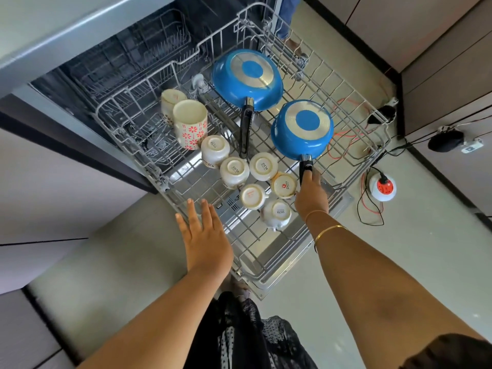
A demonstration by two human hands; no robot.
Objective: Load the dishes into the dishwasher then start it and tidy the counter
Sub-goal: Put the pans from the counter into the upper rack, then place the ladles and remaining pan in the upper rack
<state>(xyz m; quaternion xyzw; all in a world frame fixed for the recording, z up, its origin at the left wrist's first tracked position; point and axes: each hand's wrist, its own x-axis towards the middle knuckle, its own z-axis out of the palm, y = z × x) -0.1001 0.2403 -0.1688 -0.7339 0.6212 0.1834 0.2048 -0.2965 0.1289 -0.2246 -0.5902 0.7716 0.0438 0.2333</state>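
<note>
Both of the person's arms reach over the pulled-out grey wire dishwasher rack [346, 91]. The smaller blue metal pan [302, 129] lies bottom-up on the rack's right side, silver-ringed base facing up. Its short black handle [305, 166] points straight toward the person, so the long axis runs from the rack's rear to its front. The right hand [311, 194] grips the end of that handle, and thin gold bangles [328, 230] circle the wrist. The larger blue metal pan [247, 78] sits behind and to the left, also inverted. Its long black handle [246, 129] runs roughly parallel, likewise toward the person.

The left hand [205, 235] hovers flat over the rack's front left corner, fingers straight and holding nothing. Between the hands stand six small white ceramic cups [234, 171], upside down. Four bases read "SISTA", one bears a red logo with writing too small to read, and one shows a faint pinkish mark. Left of the larger pan leans a tall cream mug with red flowers [190, 123] — a second mug sits just behind it. On the floor to the right sits a round white-and-red socket reel [382, 186].
</note>
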